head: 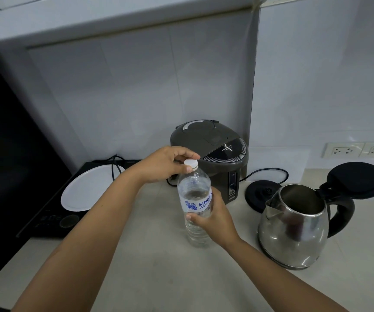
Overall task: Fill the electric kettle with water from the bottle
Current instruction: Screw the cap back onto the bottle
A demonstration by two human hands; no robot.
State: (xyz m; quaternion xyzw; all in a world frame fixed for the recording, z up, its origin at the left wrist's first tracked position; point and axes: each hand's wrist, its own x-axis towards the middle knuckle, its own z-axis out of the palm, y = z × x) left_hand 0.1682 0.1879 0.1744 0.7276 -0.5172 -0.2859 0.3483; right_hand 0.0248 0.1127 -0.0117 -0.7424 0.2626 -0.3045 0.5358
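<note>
A clear plastic water bottle (195,194) with a white and blue label stands upright on the countertop, its white cap (190,163) on. My left hand (165,164) grips the cap with thumb and fingers. My right hand (215,218) wraps around the bottle's middle, below the label. To the right stands a steel electric kettle (294,230) with a black handle. Its black lid (358,180) is flipped open and the inside shows. The kettle sits off its round black base (259,194), which lies just behind it.
A dark grey hot-water dispenser (213,152) stands behind the bottle, its cord trailing right. At the left lies a black induction hob (53,218) with a white plate (91,188) on it. Wall sockets (359,149) sit at the right. The beige countertop (159,266) runs toward me.
</note>
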